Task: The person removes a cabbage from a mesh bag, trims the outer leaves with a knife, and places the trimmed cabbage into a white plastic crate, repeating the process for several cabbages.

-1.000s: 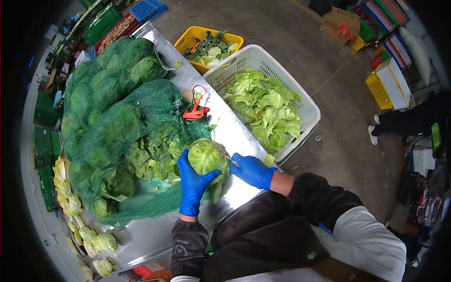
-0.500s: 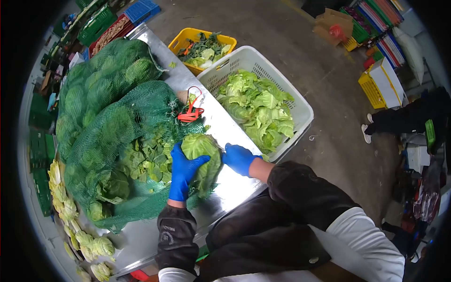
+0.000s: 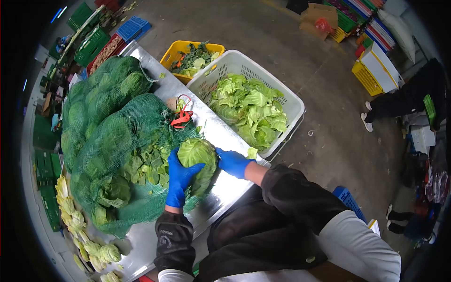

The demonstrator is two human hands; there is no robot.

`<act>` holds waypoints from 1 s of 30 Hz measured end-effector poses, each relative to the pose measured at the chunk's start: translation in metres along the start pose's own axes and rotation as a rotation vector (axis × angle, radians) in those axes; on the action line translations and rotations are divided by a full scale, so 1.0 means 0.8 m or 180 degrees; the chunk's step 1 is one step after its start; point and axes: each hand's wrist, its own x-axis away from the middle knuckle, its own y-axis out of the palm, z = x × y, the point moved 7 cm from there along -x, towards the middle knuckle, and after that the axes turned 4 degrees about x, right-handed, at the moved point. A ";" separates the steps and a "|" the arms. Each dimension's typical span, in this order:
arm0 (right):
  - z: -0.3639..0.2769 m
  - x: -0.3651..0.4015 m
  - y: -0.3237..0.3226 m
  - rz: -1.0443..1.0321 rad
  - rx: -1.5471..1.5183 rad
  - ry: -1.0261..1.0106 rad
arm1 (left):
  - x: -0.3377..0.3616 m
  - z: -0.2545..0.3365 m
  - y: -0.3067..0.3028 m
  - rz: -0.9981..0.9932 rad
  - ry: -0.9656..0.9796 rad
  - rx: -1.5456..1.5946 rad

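The left hand (image 3: 180, 177) holds the cabbage (image 3: 197, 153) at its 8 o'clock side, near the net (image 3: 105, 145) at 9 o'clock; the right hand (image 3: 232, 163) is at 3 o'clock, grip hard to tell

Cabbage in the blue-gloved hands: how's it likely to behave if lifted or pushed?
Cabbage: likely stiff and fairly heavy for its size, given the tightly wrapped leaves. Rounded shape suggests it would roll if pushed without the left hand cupping it. Smooth, shiny metal tabletop probably offers little resistance to sliding.
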 end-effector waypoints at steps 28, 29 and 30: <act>0.121 -0.002 -0.169 0.1130 0.0805 0.0854 | 0.082 -0.028 0.050 0.0511 -0.0550 0.2539; 0.120 -0.003 -0.173 0.0982 0.1164 0.1006 | 0.081 -0.029 0.052 0.0486 -0.0612 0.2674; 0.090 0.016 -0.183 0.1084 0.0975 0.0938 | 0.078 -0.028 0.050 0.0507 -0.0568 0.2610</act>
